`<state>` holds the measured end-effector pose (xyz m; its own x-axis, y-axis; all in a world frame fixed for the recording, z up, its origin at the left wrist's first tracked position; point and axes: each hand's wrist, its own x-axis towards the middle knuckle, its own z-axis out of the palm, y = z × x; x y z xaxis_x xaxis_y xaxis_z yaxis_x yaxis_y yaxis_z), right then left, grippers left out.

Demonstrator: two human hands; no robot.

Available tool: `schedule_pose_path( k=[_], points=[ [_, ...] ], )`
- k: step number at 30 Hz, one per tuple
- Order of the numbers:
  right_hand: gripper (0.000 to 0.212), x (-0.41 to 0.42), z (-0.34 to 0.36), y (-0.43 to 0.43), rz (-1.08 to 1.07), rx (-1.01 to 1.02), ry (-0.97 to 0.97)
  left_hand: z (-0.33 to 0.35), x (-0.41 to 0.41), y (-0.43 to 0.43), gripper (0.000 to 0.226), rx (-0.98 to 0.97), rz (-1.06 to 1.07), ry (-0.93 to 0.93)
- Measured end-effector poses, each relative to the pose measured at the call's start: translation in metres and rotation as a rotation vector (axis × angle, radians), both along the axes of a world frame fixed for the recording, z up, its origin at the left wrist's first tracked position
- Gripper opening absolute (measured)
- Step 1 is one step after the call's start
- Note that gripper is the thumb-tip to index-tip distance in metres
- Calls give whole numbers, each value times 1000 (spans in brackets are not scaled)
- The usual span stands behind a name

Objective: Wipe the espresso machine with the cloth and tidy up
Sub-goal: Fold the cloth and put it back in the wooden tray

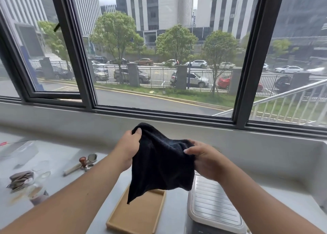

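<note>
A black cloth (159, 164) hangs spread in the air in front of me, above the counter. My left hand (129, 145) pinches its upper left corner. My right hand (203, 157) grips its right edge. The cloth's lower corner dangles over a wooden tray (120, 221). The espresso machine (212, 209), white with a ribbed grey top, stands below my right hand at the bottom of the view. Only its top is visible.
On the counter to the left lie a tamper with a brown knob (82, 161), a portafilter (77, 166), a crumpled grey cloth (20, 179) and glassware (38, 193). A wide window and grey sill (159, 125) run behind the counter.
</note>
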<state>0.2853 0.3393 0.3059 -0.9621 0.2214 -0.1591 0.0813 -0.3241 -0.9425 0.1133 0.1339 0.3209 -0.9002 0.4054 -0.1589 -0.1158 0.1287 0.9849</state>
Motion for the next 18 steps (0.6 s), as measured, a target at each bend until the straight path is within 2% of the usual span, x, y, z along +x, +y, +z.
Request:
schedule_pose_path(
  k=[5,8,13,18],
  points=[
    [43,-18,-4,-3,-151,133,-74,3,-16,0,39,10,-98,-56],
    [52,-30,-7,-5,-250,157,-109,3,-26,0,34,-10,-118,-41],
    [30,-47,-9,-11,-367,310,-286,2,-44,1,39,-33,-139,-11],
    [74,-63,-7,-21,-259,221,-471,-6,-71,0,47,-50,-152,22]
  ],
)
